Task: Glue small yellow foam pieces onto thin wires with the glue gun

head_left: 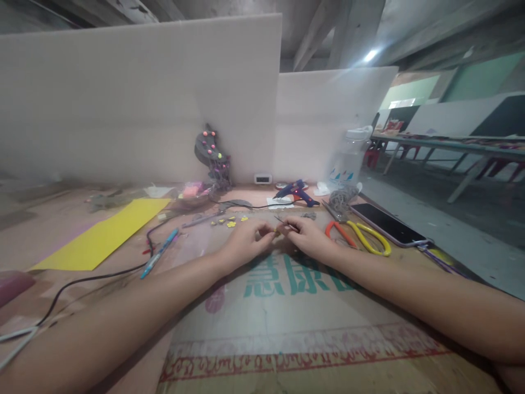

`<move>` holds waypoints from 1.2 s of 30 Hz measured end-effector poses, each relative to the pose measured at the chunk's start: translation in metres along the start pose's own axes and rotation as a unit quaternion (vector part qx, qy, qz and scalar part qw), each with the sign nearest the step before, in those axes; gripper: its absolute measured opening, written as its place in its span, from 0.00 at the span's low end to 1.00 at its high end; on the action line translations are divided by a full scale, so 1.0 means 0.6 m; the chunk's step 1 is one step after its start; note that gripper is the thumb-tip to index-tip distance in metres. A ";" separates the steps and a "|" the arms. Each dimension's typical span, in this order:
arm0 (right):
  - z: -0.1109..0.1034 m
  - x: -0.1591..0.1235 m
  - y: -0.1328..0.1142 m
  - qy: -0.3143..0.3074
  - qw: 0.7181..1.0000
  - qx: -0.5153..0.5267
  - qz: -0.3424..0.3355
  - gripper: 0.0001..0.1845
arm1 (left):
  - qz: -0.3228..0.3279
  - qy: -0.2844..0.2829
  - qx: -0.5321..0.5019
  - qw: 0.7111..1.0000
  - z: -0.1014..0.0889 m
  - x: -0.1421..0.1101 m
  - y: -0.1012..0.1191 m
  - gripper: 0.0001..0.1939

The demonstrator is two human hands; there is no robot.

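Note:
My left hand [251,239] and my right hand [305,236] meet over the middle of the table, their fingertips almost touching. Between the left thumb and forefinger is a tiny yellow piece [276,232], partly hidden by the fingers. A thin dark pointed tool [279,219] sticks out of the closed fingers of my right hand; its kind is too small to tell. Several small yellow flowers [231,224] lie just beyond my left hand. Scissors with orange and yellow handles [369,238] rest beside my right wrist.
Toward the back are a blue glue gun [296,192], a small white display [263,179], a grey crescent decoration [211,150] and a clear bottle [348,156]. A phone [389,224] and grey yarn [343,198] lie right. Yellow sheet [106,232], blue pen [159,253] and black cable [94,277] lie left.

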State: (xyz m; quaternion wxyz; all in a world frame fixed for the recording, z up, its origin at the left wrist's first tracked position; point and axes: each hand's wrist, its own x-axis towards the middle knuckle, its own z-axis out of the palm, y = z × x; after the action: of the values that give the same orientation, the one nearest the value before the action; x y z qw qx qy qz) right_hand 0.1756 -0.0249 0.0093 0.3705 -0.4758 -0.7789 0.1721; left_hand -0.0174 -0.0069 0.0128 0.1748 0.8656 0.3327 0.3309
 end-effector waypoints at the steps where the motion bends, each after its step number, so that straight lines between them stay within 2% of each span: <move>1: 0.001 0.000 0.001 -0.003 1.000 -0.003 0.001 0.15 | 0.008 0.003 0.010 1.000 0.001 -0.001 0.000 0.09; 15: 0.007 0.001 0.007 -0.024 0.999 0.034 -0.001 0.10 | 0.004 -0.003 0.005 1.000 0.001 -0.001 -0.003 0.09; 19: 0.006 0.001 0.008 -0.013 0.999 0.032 0.008 0.13 | -0.009 -0.001 0.000 1.000 -0.001 -0.002 -0.001 0.08; 24: 0.005 0.003 0.008 -0.002 1.000 -0.007 0.012 0.12 | -0.026 0.005 -0.012 1.000 -0.004 -0.001 0.004 0.09; 31: 0.004 0.000 0.007 -0.006 1.000 0.017 0.008 0.08 | -0.008 -0.005 -0.010 1.000 0.001 0.002 -0.006 0.11; 36: 0.004 0.000 0.004 -0.006 1.000 0.014 0.002 0.10 | -0.014 -0.002 -0.005 1.000 0.000 0.001 -0.003 0.11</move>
State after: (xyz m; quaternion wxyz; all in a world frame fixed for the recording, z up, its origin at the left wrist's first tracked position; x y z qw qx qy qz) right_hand 0.1752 -0.0235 0.0062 0.3726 -0.4711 -0.7774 0.1869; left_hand -0.0177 -0.0053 0.0124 0.1842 0.8606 0.3432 0.3280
